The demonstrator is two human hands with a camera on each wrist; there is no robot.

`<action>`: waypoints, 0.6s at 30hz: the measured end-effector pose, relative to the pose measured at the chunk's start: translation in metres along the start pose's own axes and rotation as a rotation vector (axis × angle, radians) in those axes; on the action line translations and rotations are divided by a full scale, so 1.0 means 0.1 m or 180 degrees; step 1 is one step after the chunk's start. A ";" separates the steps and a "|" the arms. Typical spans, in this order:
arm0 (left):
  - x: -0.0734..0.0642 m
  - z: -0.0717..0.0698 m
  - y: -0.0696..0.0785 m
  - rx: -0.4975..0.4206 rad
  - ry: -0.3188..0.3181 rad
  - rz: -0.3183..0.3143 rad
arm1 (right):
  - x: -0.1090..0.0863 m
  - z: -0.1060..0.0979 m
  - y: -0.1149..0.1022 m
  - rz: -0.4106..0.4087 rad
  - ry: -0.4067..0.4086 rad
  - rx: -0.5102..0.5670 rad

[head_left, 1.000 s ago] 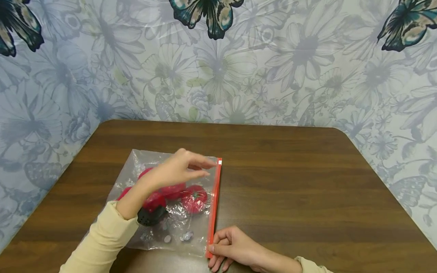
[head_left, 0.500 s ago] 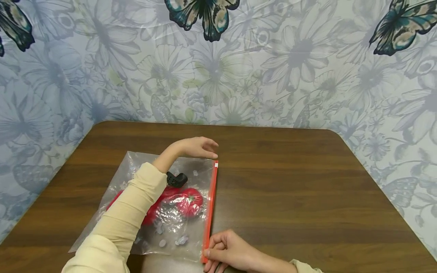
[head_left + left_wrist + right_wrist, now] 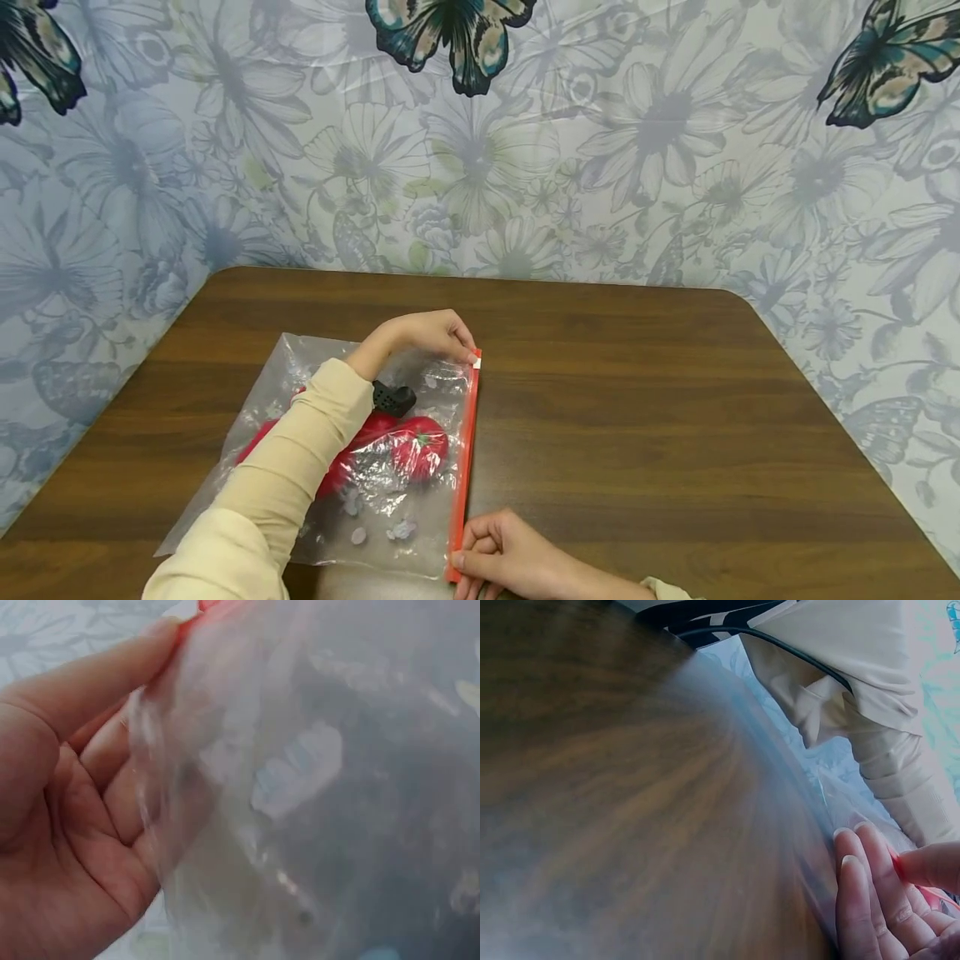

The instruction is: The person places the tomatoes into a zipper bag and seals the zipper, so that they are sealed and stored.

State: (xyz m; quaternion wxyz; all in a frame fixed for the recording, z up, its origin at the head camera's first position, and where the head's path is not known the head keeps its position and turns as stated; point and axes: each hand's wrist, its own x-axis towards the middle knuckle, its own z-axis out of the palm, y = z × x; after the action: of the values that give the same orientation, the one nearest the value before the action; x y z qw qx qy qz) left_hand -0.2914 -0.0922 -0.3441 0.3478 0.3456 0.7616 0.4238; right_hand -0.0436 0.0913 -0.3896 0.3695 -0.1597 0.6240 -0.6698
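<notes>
A clear plastic zip bag (image 3: 330, 537) lies on the table, its red zip strip (image 3: 465, 467) along the right edge. Inside are a red tomato (image 3: 420, 448) with a green top and other red items, partly hidden by my left forearm. With thumb and fingers, my left hand (image 3: 435, 333) pinches the strip's far end, by a small white piece (image 3: 477, 362). In the left wrist view the left hand (image 3: 67, 787) grips the red corner. My right hand (image 3: 510, 550) pinches the strip's near end; in the right wrist view its thumb (image 3: 934, 868) presses on the red edge.
The brown wooden table (image 3: 637, 417) extends to the right of the bag. Behind it hangs a floral cloth (image 3: 600, 183) with butterflies. A black perforated device (image 3: 394, 398) sits at my left wrist. In the right wrist view a dark cable (image 3: 795, 656) runs along a sleeve.
My left hand has moved from above the bag to the strip's far corner and now pinches it. The right hand keeps its hold at the near end.
</notes>
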 end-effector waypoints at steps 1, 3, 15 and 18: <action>-0.02 -0.01 0.01 -0.0034 0.0020 0.0031 | -0.01 -0.01 0.00 -0.0021 -0.0010 -0.0003; -0.08 -0.03 0.04 -0.0143 0.0031 0.0087 | -0.04 -0.04 0.01 -0.0076 -0.0014 -0.0027; -0.58 -0.18 0.23 -0.0596 0.0818 0.0098 | -0.35 -0.58 -0.15 -0.0484 0.0454 -0.0573; -0.71 -0.18 0.26 -0.0821 0.1211 0.0086 | -0.43 -0.74 -0.28 -0.0692 0.0729 -0.0989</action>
State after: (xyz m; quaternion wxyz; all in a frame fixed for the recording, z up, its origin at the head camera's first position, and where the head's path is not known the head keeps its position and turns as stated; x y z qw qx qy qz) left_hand -0.2632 -0.1468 -0.2975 0.2336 0.2223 0.7482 0.5798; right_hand -0.0725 0.1725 -0.3650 0.1928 -0.2040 0.7367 -0.6153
